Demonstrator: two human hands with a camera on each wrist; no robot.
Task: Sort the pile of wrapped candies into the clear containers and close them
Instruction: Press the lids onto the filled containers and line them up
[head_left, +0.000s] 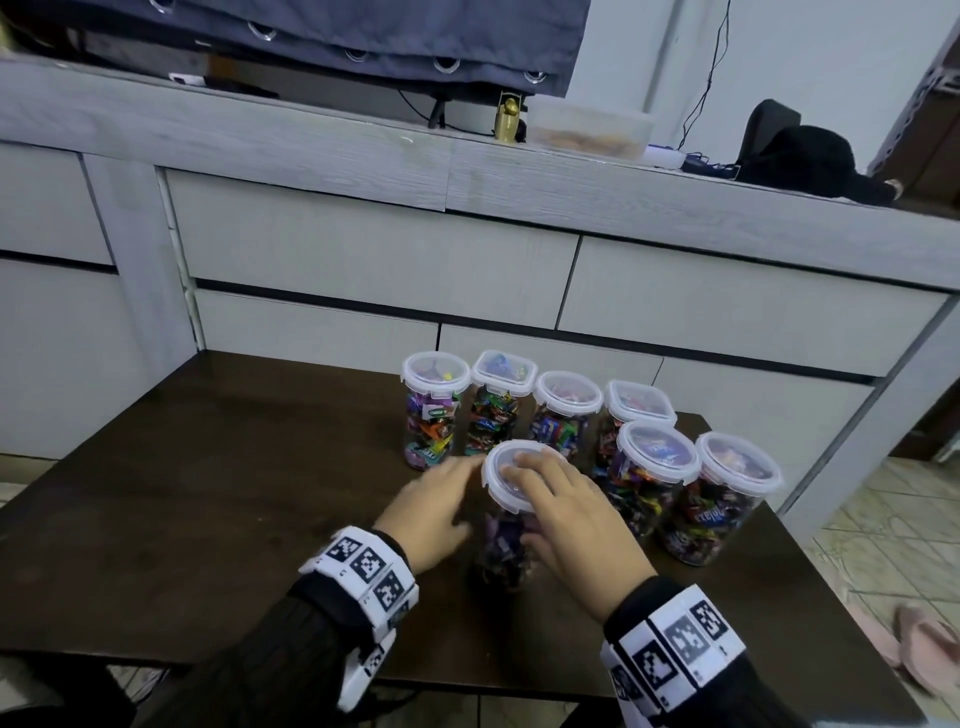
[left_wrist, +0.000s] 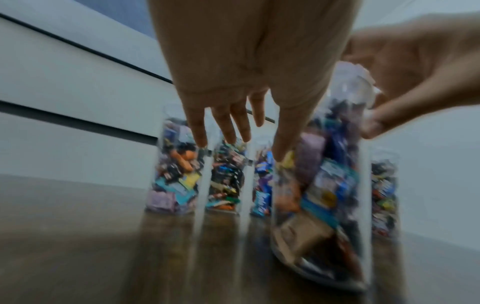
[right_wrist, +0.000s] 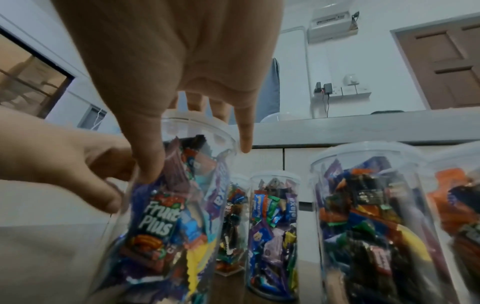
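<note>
Nearest to me on the dark table (head_left: 182, 493) stands a clear container (head_left: 501, 540) full of wrapped candies, its white lid (head_left: 497, 480) on top. My right hand (head_left: 545, 493) clasps that top: fingers lie over the lid, the thumb runs down the near wall (right_wrist: 148, 168). My left hand (head_left: 441, 499) is at the container's left side with straight fingers, and its thumb (left_wrist: 281, 144) touches the wall. Several other candy-filled containers (head_left: 434, 410) with lids on stand behind and to the right. No loose candy shows on the table.
A grey drawer unit (head_left: 363, 249) rises right behind the table. Two lidded containers (head_left: 722, 499) stand close to the right of the one I hold. The table's right edge drops to a tiled floor with pink slippers (head_left: 924, 649).
</note>
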